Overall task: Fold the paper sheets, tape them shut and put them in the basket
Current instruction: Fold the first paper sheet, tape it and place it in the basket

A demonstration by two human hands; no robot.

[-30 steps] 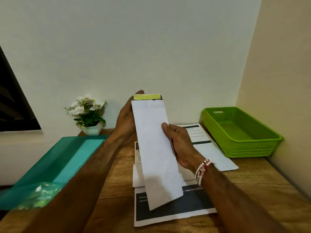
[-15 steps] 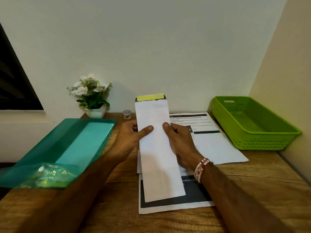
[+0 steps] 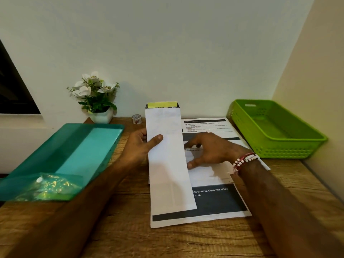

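A long folded white sheet (image 3: 168, 161) with a yellow and black top edge stands tilted above the desk. My left hand (image 3: 138, 146) grips its left edge, thumb on the front. My right hand (image 3: 210, 149) is off the sheet, just to its right, fingers spread and relaxed over the printed sheets (image 3: 214, 202) lying flat on the wooden desk. A small roll of tape (image 3: 136, 119) sits at the back by the wall. The green basket (image 3: 290, 146) stands at the right with nothing visible inside.
A teal plastic folder (image 3: 61, 155) lies at the left, with a crinkled clear bag (image 3: 46, 189) on its near end. A white pot of flowers (image 3: 96, 101) stands at the back left. Walls close the back and right sides of the desk (image 3: 121, 235).
My right hand has let go of the folded sheet and moved right over the flat papers. My left hand slid down from the sheet's top to its left edge.
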